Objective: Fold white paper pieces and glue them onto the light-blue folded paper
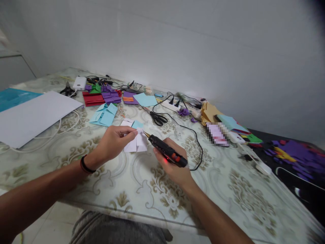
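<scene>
My right hand [175,161] is wrapped round a black corded tool [165,149] with a gold metal tip and a red light on its side. The tip points left, close to the fingertips of my left hand [116,140]. Thumb and forefinger of that left hand pinch a small white paper piece [139,130]. Beneath it on the patterned tabletop [122,183] lie folded white papers [141,142], with a light blue piece [137,124] just behind. Whether the tip touches the paper is too small to tell.
Black scissors [157,118] lie behind the hands, near a white power strip [171,105]. The tool's cord loops to the right. Folded blue paper [104,115], red paper [93,99] and a large white sheet [38,117] are on the left. A phone [217,134] lies to the right.
</scene>
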`<state>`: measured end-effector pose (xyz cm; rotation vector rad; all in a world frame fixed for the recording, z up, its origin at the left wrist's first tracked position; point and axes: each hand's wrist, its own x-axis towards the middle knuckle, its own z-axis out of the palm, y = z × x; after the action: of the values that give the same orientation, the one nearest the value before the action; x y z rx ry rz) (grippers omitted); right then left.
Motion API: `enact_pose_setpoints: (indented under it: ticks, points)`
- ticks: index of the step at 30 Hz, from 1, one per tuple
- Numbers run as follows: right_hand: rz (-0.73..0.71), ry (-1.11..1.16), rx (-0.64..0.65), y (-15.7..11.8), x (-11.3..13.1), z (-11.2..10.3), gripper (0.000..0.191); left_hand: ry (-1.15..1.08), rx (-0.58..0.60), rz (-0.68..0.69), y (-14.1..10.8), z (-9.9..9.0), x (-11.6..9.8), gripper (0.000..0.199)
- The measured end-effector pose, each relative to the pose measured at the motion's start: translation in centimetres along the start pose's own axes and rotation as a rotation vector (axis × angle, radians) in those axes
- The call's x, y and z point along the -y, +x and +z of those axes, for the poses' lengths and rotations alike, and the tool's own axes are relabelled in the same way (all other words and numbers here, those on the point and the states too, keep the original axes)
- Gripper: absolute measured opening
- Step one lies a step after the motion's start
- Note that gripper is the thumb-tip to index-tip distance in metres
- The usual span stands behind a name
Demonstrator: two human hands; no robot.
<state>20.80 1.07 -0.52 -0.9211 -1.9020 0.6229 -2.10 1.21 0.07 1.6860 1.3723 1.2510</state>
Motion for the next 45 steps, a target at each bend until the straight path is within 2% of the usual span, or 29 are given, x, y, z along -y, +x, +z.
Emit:
enact_pose_setpoints:
  ticks: [20, 27, 45]
  points:
    - [0.038, -0.017, -0.002, -0.06, 0.0, -0.08, 0.032, 0.011, 0.03, -0.012, -0.08, 0.04, 0.27, 0.03]
    - [0.031, -0.005, 0.019, -0.08, -0.05, -0.01, 0.025, 0.014, 0.03, -0.005, -0.19, -0.01, 0.17, 0.029]
    - [0.058, -0.005, 0.061, 0.0, -0.07, 0.13, 0.028, 0.006, 0.036, 0.029, -0.11, -0.02, 0.14, 0.028]
